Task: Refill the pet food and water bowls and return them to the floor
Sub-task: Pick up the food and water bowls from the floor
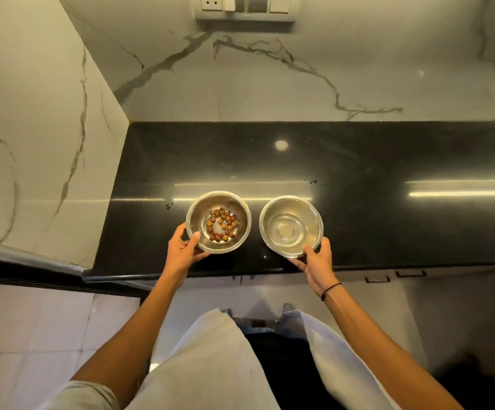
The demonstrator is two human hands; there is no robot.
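Two steel bowls stand side by side on the black polished surface, near its front edge and close to each other without touching. The food bowl is the one at 9 o'clock of the pair; a small ring of brown and orange kibble lies on its bottom. The water bowl at 3 o'clock holds clear water, and the bottom is visible through it.

The person's left hand grips the food bowl at about 7 o'clock of its rim: the thumb lies over the rim on the inside and the fingers curl under the outer wall. The right hand grips the water bowl at about 5 o'clock of its rim in the same way, thumb on the rim and fingers around the outside. A thin dark band is on the right wrist.

Behind the surface, at 12 o'clock, rises a white marble-look wall with grey veins, and a switch panel is mounted at the top of it. A second such wall closes the corner at 9 o'clock.
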